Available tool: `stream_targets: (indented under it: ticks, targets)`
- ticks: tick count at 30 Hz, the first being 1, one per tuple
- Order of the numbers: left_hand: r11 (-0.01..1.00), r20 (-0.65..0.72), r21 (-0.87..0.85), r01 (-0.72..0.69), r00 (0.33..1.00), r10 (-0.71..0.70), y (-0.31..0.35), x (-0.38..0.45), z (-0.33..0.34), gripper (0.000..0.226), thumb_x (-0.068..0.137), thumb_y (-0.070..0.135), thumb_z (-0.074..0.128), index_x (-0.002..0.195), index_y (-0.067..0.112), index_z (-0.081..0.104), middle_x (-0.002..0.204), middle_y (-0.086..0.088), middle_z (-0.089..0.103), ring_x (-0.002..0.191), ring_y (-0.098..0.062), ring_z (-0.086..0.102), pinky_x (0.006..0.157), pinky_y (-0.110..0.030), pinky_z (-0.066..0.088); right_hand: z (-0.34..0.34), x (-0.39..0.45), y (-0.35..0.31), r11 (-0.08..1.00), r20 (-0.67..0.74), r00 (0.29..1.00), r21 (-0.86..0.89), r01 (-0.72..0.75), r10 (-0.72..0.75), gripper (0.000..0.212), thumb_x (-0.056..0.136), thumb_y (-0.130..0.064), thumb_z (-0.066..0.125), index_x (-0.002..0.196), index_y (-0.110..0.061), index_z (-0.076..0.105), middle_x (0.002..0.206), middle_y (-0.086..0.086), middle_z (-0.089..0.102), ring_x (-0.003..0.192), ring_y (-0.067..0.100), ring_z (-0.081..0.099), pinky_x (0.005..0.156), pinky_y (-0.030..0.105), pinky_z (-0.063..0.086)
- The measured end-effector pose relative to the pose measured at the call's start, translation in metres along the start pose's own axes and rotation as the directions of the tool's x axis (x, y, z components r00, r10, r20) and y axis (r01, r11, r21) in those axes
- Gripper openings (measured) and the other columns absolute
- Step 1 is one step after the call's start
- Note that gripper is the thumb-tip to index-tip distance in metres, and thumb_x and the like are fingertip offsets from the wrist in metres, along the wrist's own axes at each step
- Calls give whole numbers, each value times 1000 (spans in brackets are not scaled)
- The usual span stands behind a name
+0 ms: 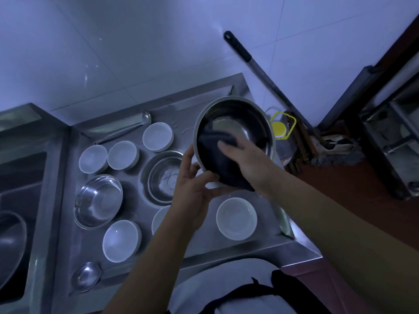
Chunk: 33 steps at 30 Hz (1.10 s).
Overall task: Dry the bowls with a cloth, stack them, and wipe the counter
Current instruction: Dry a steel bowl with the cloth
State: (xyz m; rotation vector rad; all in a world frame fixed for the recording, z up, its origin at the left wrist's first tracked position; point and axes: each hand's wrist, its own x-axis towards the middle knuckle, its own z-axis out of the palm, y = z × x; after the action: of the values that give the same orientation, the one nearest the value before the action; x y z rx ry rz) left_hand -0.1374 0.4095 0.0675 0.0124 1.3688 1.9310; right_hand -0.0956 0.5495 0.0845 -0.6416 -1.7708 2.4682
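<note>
Surface: stainless steel counter (205, 244) with a raised rim, set against a white tiled wall (136, 41); sink (20, 200) at my left.

Held: large metal bowl (234, 141), tilted above the counter. My left hand (192, 184) grips its near rim, fingers curled. My right hand (244, 158) presses a dark cloth (218, 155) inside it, fingers closed on the cloth.

On counter: white bowls, some inverted (157, 136), one upright (236, 218); steel bowl (164, 176); glass bowl (98, 201); ladle (123, 129).

Room: long-handled tool (260, 73) leaning on the wall; yellow-lidded container (280, 129) beyond the counter's end; reddish floor (340, 186).
</note>
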Motion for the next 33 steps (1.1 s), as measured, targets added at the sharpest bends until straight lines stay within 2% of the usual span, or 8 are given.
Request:
stream_targets:
  ticks: [4,6,8,11,15,21,27,33]
  targets:
    - [999,-10,36,32,999,-32,6,-7,-24,80,74,-18,56,143,23,53,127,-16,62,109,-34,67,75,-62,58,-13,-12,9,933,205,969,-355,-57,137,21,103,-8,50,120,-13,62,111,2,69,98,3,65,95,19,48]
    - [994,-57,89,61,997,-57,1,-11,-30,82,78,-24,54,141,27,57,122,-13,65,102,-35,70,74,-65,58,-28,-11,23,660,254,943,-749,51,215,27,100,-28,52,125,-22,62,120,0,69,114,15,62,107,32,40]
    - [991,-93,99,94,992,-85,-6,-17,-32,83,80,-25,53,140,32,58,128,-14,64,104,-37,70,76,-68,57,-42,-12,34,210,255,926,-957,201,278,32,99,-39,43,127,-32,56,125,-5,67,123,17,57,114,37,25]
    - [993,-117,48,109,988,-103,-10,-19,-34,82,82,-22,52,140,35,57,133,-19,61,112,-40,67,79,-69,56,-57,-15,45,-235,357,934,-905,354,32,44,97,-41,29,125,-26,60,126,-9,68,129,10,56,113,41,16]
    - [993,-61,45,107,993,-105,-1,-20,-38,77,82,-19,50,139,32,57,112,-17,64,100,-31,68,79,-63,58,-70,5,48,-414,464,871,-833,367,-162,46,91,-32,38,120,-11,67,124,3,71,128,23,60,110,54,28]
    - [989,12,5,150,989,-150,12,-32,-56,69,83,-17,48,132,30,63,109,-12,69,100,-32,66,83,-64,57,-30,21,44,-447,496,804,-831,331,-327,39,92,-18,44,126,-11,63,131,2,67,139,23,49,115,58,23]
    - [984,72,-2,178,981,-178,26,-44,-86,69,84,-14,49,130,34,66,117,-16,68,105,-34,64,77,-54,59,25,15,54,-239,438,811,-898,370,-388,41,91,-22,43,126,-15,63,133,-1,66,140,23,48,117,51,10]
    - [996,-10,9,88,996,-88,27,-56,-118,76,84,-17,54,139,36,56,111,-16,72,93,-31,73,79,-63,59,62,-12,45,405,337,932,-877,258,134,20,104,-26,49,122,-27,59,115,-6,68,107,16,61,95,35,46]
